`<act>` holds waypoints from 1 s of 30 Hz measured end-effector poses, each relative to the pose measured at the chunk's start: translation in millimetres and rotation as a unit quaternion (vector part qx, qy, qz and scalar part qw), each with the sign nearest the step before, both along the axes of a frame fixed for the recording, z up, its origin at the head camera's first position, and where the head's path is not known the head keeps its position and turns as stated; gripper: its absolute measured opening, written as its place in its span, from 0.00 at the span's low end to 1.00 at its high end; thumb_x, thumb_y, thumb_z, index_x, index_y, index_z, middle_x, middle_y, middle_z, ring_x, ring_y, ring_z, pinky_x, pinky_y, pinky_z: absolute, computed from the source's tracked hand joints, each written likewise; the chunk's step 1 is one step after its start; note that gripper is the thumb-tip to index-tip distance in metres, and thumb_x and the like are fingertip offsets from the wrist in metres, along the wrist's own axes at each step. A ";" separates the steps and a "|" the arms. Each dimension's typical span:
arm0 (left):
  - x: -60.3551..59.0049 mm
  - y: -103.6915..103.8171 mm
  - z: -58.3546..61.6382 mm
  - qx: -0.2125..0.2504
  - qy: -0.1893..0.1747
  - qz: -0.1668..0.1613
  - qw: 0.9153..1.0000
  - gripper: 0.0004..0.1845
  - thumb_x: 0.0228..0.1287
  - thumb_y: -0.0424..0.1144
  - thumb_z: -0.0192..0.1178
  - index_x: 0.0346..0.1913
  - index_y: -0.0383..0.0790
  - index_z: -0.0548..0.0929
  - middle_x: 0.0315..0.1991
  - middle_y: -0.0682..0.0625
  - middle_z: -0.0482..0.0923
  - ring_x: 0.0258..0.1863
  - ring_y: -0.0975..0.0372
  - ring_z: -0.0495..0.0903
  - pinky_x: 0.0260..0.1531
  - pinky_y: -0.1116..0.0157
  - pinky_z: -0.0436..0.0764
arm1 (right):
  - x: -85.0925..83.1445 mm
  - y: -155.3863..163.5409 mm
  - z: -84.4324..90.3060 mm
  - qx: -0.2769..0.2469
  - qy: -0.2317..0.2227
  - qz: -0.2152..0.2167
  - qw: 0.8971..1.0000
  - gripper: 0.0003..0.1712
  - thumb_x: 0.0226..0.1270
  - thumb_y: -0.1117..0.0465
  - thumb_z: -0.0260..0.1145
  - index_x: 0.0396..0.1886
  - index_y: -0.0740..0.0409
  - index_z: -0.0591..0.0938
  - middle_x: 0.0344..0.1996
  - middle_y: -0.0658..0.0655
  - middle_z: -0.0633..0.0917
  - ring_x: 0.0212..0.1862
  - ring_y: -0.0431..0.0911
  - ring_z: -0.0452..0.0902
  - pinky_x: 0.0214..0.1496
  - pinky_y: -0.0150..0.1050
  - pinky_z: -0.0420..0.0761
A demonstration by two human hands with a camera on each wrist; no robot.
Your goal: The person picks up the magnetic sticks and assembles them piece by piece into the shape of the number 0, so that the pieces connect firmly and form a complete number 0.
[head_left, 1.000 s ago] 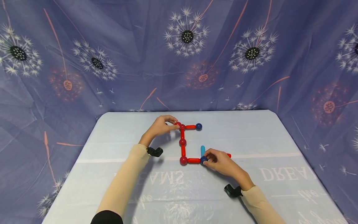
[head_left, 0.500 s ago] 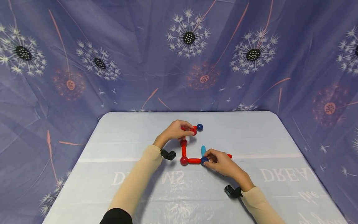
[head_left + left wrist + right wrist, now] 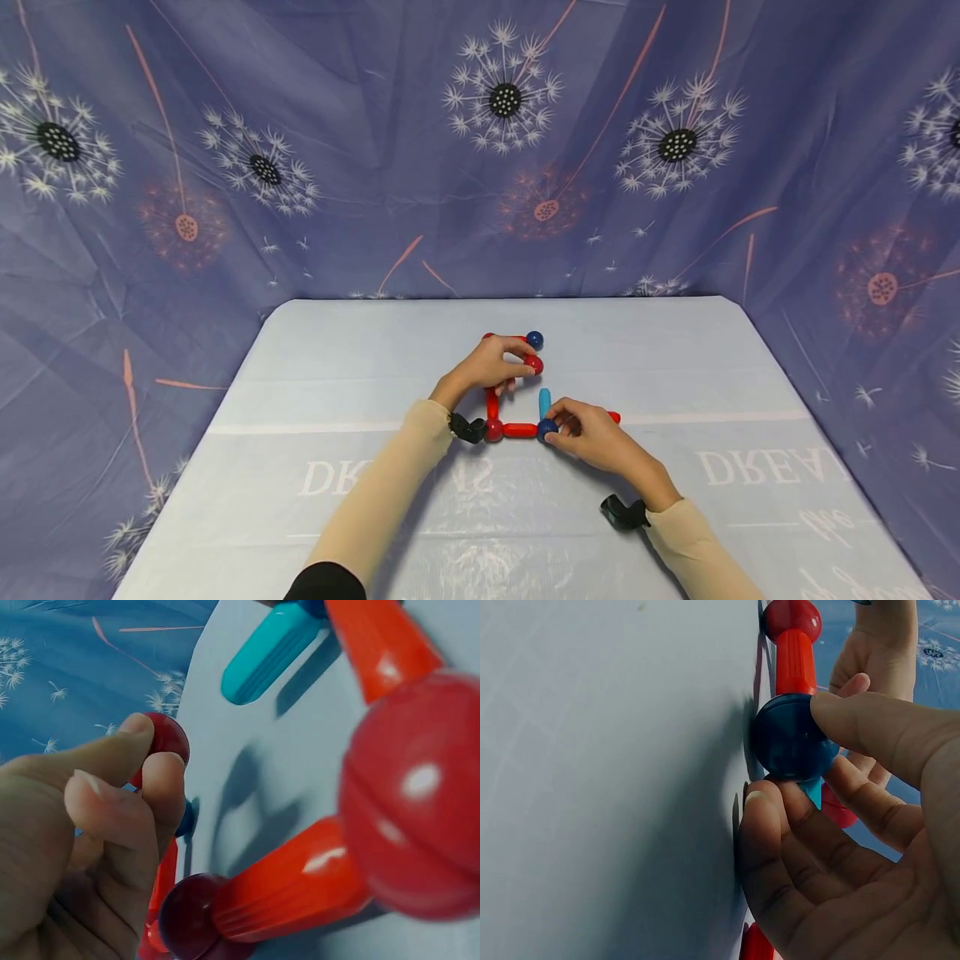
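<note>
Thumb and fingers of my left hand (image 3: 495, 365) pinch a red ball (image 3: 534, 364), raised over the table between the far blue ball and the light-blue rod. My right hand (image 3: 596, 433) grips a dark blue ball (image 3: 791, 735) low by the tabletop. From that ball a light-blue rod (image 3: 545, 403) points away toward the back, and a red rod (image 3: 521, 430) leads left to a red corner ball (image 3: 493, 430). Another red rod (image 3: 292, 885) runs back from the corner to a further red ball (image 3: 199, 915), which my left hand partly covers in the head view.
At the far end, a red rod partly behind my left hand joins a blue ball (image 3: 535, 340). A loose-looking red rod (image 3: 615, 417) peeks out behind my right hand. The white covered table (image 3: 255, 500) ends at a purple dandelion-print curtain (image 3: 360, 167).
My left hand has carried the red ball from the far left corner of the structure rightward and nearer to the light-blue rod. The right hand has stayed on the blue ball.
</note>
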State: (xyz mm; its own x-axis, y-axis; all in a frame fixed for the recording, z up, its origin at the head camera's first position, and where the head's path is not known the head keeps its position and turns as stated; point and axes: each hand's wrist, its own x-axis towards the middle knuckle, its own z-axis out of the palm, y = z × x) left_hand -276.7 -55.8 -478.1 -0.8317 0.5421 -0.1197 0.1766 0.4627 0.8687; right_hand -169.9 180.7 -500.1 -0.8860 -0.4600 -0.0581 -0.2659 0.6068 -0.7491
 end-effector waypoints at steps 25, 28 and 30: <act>5.1 10.3 -0.1 -0.061 -0.002 -0.024 0.998 0.16 0.69 0.40 0.68 0.57 0.42 0.84 0.52 0.46 0.84 0.13 0.60 0.79 0.16 0.68 0.78 | -0.1 -1.5 -0.4 -0.003 0.003 0.001 1.000 0.14 0.67 0.57 0.74 0.49 0.51 0.83 0.37 0.47 0.84 0.37 0.42 0.79 0.40 0.32 0.80; 4.5 12.6 -0.6 -0.067 0.012 -0.036 0.997 0.16 0.70 0.40 0.68 0.57 0.42 0.84 0.50 0.47 0.85 0.15 0.60 0.80 0.18 0.69 0.78 | -0.2 -1.5 -0.1 -0.001 0.000 -0.002 1.000 0.14 0.67 0.56 0.74 0.49 0.51 0.83 0.37 0.47 0.84 0.37 0.42 0.79 0.39 0.32 0.80; 4.0 14.0 -1.4 -0.068 0.019 -0.043 0.997 0.16 0.70 0.40 0.68 0.58 0.41 0.85 0.50 0.47 0.86 0.16 0.60 0.80 0.20 0.69 0.78 | -0.2 -1.9 -0.2 -0.001 -0.003 -0.005 1.000 0.14 0.67 0.56 0.75 0.49 0.51 0.83 0.37 0.47 0.84 0.37 0.42 0.78 0.39 0.33 0.80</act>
